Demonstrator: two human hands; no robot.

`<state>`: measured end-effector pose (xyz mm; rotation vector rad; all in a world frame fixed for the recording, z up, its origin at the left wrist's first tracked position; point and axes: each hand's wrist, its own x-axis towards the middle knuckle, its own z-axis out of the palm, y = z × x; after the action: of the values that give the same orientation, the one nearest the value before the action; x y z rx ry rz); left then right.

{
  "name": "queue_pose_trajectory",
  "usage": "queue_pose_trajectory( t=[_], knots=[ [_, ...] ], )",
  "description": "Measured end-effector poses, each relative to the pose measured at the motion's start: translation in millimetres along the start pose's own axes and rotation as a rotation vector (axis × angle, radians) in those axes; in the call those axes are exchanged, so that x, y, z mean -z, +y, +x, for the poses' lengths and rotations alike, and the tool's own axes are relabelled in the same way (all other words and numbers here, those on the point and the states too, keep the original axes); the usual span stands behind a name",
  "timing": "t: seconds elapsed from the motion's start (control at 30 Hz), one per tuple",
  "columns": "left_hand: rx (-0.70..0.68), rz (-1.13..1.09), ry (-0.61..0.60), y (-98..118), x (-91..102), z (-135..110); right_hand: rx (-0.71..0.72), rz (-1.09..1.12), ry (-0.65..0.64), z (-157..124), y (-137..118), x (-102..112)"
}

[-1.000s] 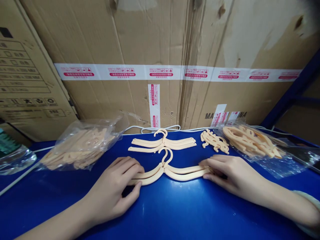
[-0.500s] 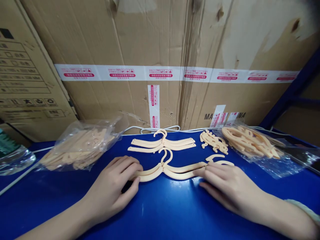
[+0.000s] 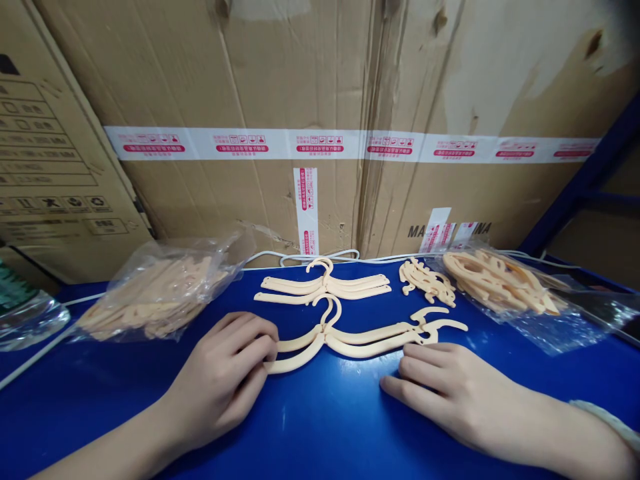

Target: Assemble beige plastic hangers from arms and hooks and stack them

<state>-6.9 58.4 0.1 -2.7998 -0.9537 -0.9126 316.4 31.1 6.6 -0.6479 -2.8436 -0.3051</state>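
Grip: left hand (image 3: 220,380) pinches hanger (image 3: 365,340) end; right hand (image 3: 450,393) spread flat beside it, not touching.

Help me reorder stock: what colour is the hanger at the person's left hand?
The hanger is pale peach; the head view shows it.

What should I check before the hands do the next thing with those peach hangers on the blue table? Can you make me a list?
1. Left hand gripping the left end of the near hangers: ok.
2. Right hand holding something: not ok, it lies flat and open on the blue table, just in front of the hangers.
3. Near hangers lined up neatly: not ok, their arms fan slightly apart.
4. Far hangers out of the way: ok, they lie apart, farther back.
5. Loose hook pieces clear of the near hangers' right end: cannot tell, they lie right against it.
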Motion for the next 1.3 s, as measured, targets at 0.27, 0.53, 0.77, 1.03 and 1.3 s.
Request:
queue_pose_trajectory(
  t=[0.27, 0.53, 0.77, 1.03, 1.3],
  knots=[
    [-0.042, -0.032, 0.044, 1.7, -1.2, -0.3, 0.001, -0.023, -0.004, -0.3, -0.4, 0.5],
    [-0.045, -0.049, -0.016, 5.0, -0.4, 0.9, -0.021, -0.016, -0.004, 1.0, -0.5, 0.4],
    [-0.003, 0.007, -0.014, 3.6, -3.0, 1.9, -0.038, -0.009, 0.029, 1.1, -0.5, -1.3],
    [-0.014, 0.051, -0.003, 1.9, -3.3, 2.1, -0.066, 0.011, 0.023, -0.1, -2.0, -1.6],
    [-0.012, 0.042, 0.007, 0.7, -3.5, 1.0, -0.086, 0.031, 0.031, 0.0, -2.0, -2.3]
  ],
)
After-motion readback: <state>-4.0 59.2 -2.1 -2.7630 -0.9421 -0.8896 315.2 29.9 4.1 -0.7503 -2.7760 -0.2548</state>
